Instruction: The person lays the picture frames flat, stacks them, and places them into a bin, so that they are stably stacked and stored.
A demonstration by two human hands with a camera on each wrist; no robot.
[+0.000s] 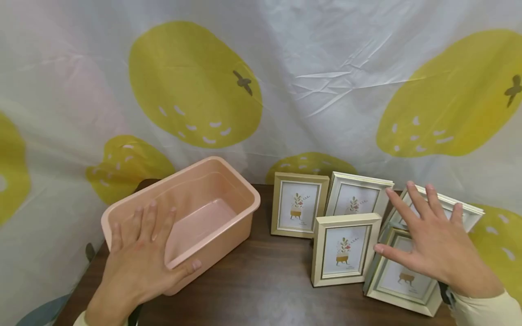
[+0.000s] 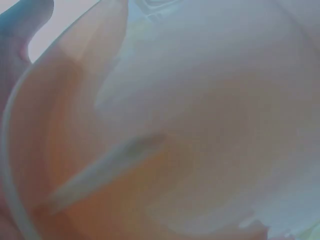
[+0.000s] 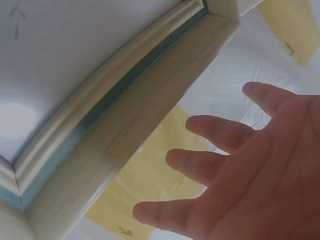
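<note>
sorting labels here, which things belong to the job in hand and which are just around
Likely part of the job:
- pink bin, nearest the left hand
- picture frames, nearest the right hand

Likely just surroundings:
- brown table
- fruit-print cloth behind

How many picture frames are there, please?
5 rectangular picture frames: tan one, back left; white one, back centre; cream one, front centre; green-trimmed one, front right; second white one, back right; others may hide.
</note>
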